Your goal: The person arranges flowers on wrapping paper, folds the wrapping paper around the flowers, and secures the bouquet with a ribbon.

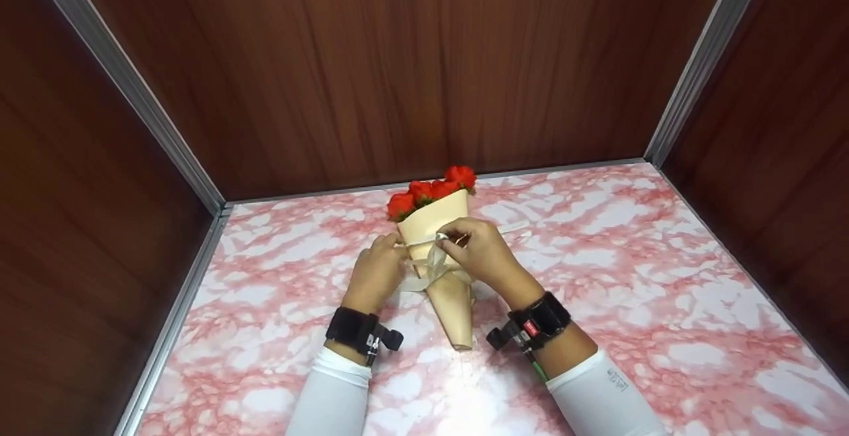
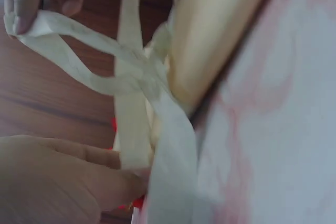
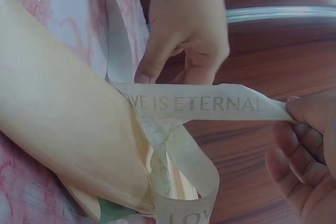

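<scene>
A bouquet of red roses (image 1: 423, 193) in cream wrapping paper (image 1: 434, 219) lies on the table, blooms toward the back wall. Pale ribbon (image 3: 199, 101) with gold lettering goes around its middle, with loops and loose tails. On the right, my right hand (image 1: 479, 248) pinches a stretch of ribbon between thumb and fingertips, drawing it away from the paper. At the bouquet's left edge, my left hand (image 1: 378, 270) pinches the ribbon band (image 2: 134, 129) between thumb and index finger. Its fingertips are partly hidden behind the ribbon in the right wrist view.
The tabletop (image 1: 265, 330) has a pink and white marbled pattern. Dark wood-grain panels (image 1: 398, 71) with metal edging stand at the back, left and right. The roses lie close to the back panel. Both wrists wear black camera straps (image 1: 545, 320).
</scene>
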A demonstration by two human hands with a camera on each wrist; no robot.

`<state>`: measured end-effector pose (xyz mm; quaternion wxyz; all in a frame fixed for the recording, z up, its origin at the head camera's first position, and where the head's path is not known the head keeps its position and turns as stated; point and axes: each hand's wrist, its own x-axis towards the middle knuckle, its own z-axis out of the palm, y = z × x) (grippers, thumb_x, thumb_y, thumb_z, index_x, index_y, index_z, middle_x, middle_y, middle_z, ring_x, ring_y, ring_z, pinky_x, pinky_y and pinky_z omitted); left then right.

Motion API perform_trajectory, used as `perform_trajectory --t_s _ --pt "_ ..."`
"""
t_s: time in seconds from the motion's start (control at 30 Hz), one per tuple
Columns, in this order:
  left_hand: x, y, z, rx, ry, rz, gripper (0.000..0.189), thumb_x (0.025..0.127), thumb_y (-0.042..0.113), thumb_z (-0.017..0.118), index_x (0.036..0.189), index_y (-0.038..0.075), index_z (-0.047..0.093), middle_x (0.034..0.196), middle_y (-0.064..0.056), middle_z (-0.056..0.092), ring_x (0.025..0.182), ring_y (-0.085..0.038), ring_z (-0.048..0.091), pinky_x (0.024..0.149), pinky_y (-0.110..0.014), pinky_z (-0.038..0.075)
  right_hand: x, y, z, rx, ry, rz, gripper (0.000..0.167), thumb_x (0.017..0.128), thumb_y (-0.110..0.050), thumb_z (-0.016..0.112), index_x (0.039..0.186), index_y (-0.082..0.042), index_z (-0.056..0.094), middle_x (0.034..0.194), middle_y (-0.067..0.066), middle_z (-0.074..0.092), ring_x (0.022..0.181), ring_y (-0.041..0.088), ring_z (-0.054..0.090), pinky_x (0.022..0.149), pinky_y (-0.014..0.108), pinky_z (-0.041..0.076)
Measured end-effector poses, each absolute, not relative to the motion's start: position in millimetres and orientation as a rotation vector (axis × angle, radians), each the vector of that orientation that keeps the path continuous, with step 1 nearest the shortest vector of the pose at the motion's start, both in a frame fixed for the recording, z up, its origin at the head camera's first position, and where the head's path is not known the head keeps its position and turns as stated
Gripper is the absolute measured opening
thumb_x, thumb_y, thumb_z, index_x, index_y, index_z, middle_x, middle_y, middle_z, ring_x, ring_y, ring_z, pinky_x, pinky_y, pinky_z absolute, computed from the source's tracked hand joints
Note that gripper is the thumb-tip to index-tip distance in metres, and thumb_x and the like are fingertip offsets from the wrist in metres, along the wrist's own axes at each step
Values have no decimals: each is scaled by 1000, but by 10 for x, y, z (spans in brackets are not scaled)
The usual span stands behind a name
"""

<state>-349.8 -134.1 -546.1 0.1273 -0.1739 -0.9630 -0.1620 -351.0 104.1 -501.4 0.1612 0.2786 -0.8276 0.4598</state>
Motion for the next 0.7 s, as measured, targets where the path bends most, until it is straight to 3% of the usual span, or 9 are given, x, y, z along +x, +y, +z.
perform_trajectory --t_s 0.13,0.23,0.3,0.43,0.57,0.7 --pt "-3511 -1407 -5430 -481 -2777 -443 9 96 2 81 92 8 86 134 -7 75 127 -31 69 99 -55 61 -3505 1048 -5003 792 -2366 1323 8 96 0 86 105 -1 86 98 12 83 85 23 77 80 40 68" --pt "-3485 -1439 -5323 -521 -2759 -573 7 101 9 79 96 8 83 130 -8 77 127 -32 71 111 -55 59 -3502 1057 -4992 794 -2356 1314 8 96 0 86 104 -2 86 98 11 83 85 22 77 80 39 68" --pt "-3452 -1446 -5227 -549 -2736 -679 11 106 17 77 99 9 80 122 -8 80 122 -32 74 112 -53 59 -3507 1064 -4993 788 -2351 1302 8 96 -1 87 103 -2 86 98 11 84 85 21 77 80 40 68" --pt "-3368 -1432 -5026 -591 -2648 -792 14 109 21 71 102 9 76 99 -8 80 95 -30 76 93 -49 64 -3521 1079 -4996 767 -2349 1320 8 95 -1 87 104 -2 86 98 11 85 85 21 78 81 44 69" --pt "-3237 -1414 -4800 -625 -2602 -774 14 109 19 70 102 8 77 79 -6 72 73 -24 64 70 -41 58 -3533 1095 -4995 736 -2360 1334 9 96 -1 85 105 -2 86 99 12 85 85 22 77 82 45 69" --pt "-3096 -1412 -4592 -687 -2581 -801 17 106 14 71 90 7 74 85 -8 66 83 -25 60 78 -42 55 -3545 1111 -4994 718 -2368 1321 8 97 -2 85 106 -2 85 99 11 85 85 21 77 81 41 68"
